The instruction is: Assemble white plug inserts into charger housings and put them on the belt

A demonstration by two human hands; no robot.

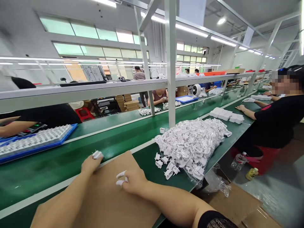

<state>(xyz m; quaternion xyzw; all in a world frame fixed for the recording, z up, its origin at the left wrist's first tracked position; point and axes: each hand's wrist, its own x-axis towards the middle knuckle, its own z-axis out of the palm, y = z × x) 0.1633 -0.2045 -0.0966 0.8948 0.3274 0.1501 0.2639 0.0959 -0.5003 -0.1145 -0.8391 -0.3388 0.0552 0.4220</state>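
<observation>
The fingers of the left hand [91, 163] are closed on a white plastic part [97, 155], which sits at the fingertips above the green conveyor surface [108, 139]. The thumb and forefinger of the right hand [135, 181], both white-tipped, are parted above the brown cardboard sheet [111, 196]. A clear plastic bag [198, 169] contains a heap of white parts [190, 142]; loose white pieces [168, 166] lie beside it. At the far left, a blue tray [68, 134] carries rows of white units [40, 139].
</observation>
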